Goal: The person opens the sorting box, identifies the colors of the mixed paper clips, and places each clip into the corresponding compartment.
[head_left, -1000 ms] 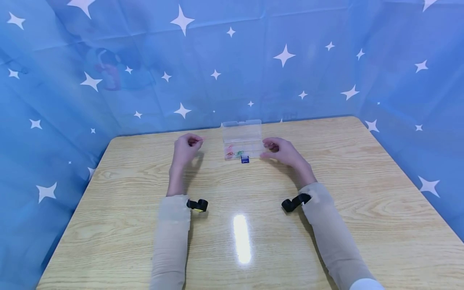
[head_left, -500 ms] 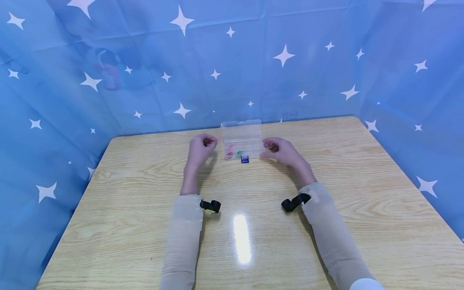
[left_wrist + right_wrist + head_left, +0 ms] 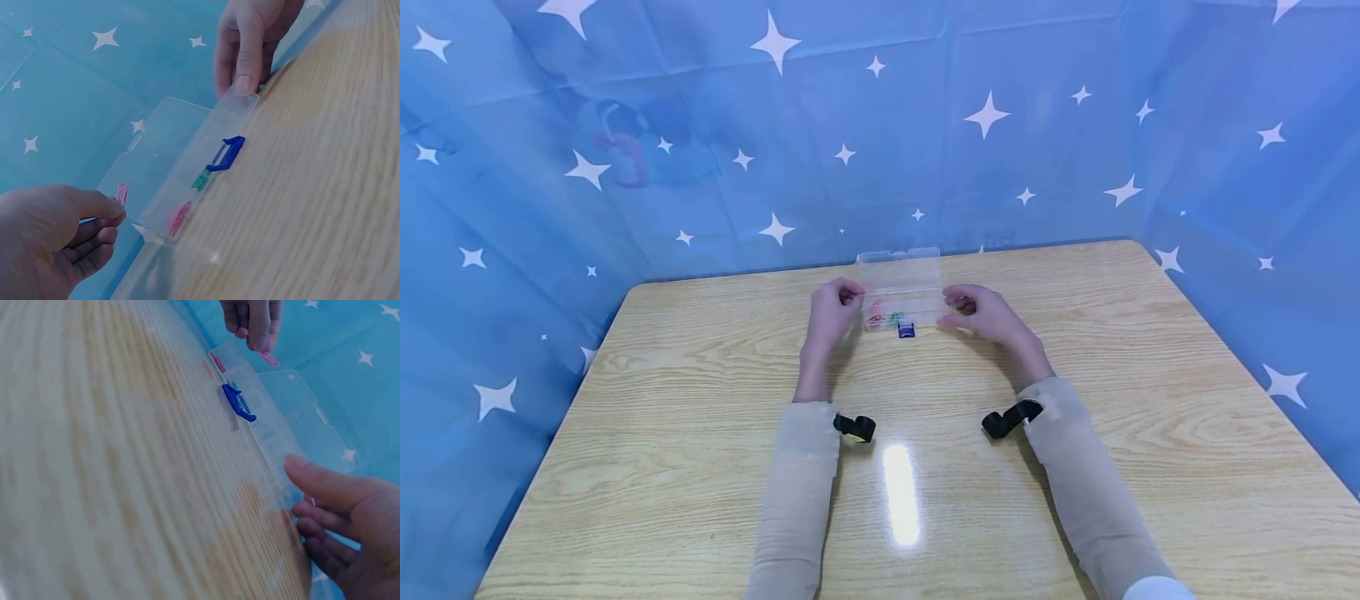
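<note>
A clear plastic box lies at the table's far edge, its lid raised behind it. Between thumb and fingertips, my left hand pinches a pink paper clip just off the box's left end. My right hand holds the right end, thumb on its corner. Something thin and whitish shows by the right fingers, too small to tell. Inside at the left are red paper clips, with green paper clips beside them. A blue latch hangs on the box's front.
The wooden table carries a bright light reflection in front of the box. A blue curtain with white stars rises close behind the table's far edge. Black wrist cameras are strapped to both sleeves.
My left hand has moved right, bringing the pink paper clip up to the box's left end. The right hand and the box have stayed in place.
</note>
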### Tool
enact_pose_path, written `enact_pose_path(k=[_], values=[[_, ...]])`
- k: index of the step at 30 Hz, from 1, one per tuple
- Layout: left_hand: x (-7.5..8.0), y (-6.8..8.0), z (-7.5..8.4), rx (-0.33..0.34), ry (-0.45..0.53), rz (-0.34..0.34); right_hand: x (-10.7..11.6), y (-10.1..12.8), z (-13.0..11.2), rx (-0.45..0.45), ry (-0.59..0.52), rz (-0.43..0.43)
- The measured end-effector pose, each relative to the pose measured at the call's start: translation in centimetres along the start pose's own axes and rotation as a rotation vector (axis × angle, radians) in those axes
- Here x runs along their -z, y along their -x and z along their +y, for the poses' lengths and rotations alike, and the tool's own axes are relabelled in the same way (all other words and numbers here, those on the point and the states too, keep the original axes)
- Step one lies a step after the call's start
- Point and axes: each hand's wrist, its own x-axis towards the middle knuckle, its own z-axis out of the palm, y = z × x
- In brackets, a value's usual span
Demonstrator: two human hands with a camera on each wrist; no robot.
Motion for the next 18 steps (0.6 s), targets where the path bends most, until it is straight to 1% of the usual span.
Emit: enact_pose_path(k=[7,11,18], values=[[-1.0,0.1,-0.2,0.026,-0.055,-0.003,-0.2,-0.1,0.3,0.000,-0.001,0.005],[-1.2,0.0,-0.3,0.021,-0.070,0.002,-0.2,-0.1,0.4,-0.002,0.001,0.006],[-1.4,0.2,0.0,0.032,-0.077,-0.001,-0.2,-0.1,0.3,0.000,-0.001,0.006]])
